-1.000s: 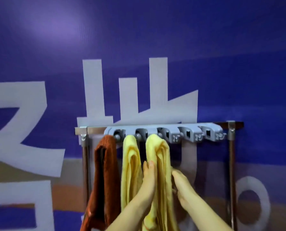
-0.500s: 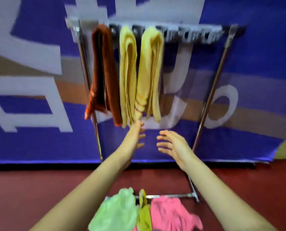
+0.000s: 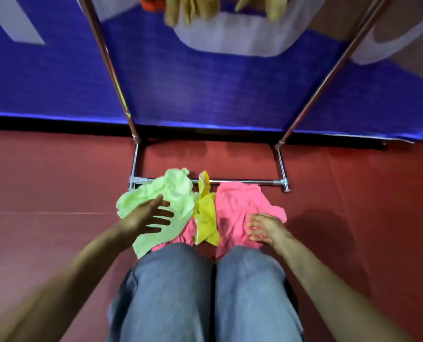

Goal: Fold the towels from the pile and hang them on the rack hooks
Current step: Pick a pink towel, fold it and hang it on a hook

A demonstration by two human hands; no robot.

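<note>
The person's knees [image 3: 176,287], in blue jeans, fill six o'clock of the view. They are close against the pile, probably so that both arms reach it without stretching.

Just beyond the knees the pile lies crumpled on the red floor [image 3: 57,181]. It holds a green towel [image 3: 173,191] at the pile's nine o'clock, a yellow towel [image 3: 206,218] in the middle and a pink towel [image 3: 237,206] at three o'clock. All three touch and overlap.

The left hand [image 3: 148,218] hangs over the green towel with fingers spread wide and holds nothing. Whether the palm touches the cloth cannot be told. The right hand [image 3: 264,230] lies on the near edge of the pink towel with fingers loose and slightly bent, their tips on the fabric, gripping nothing. My guess is that the hands sit apart like this to choose or separate the next towel, and that none is lifted yet.

At the pile's twelve o'clock the rack's cross-bar [image 3: 242,181] rests on the floor, its end under the green towel. Two uprights rise from the base toward eleven and one o'clock.

At the top edge dangle the ends of hung towels [image 3: 188,8], yellow ones with an orange corner [image 3: 148,4] beside them. The hooks are out of view.

Behind the rack stands a blue banner [image 3: 205,90] with large white shapes, cropped too far to read. No brand or label shows.
</note>
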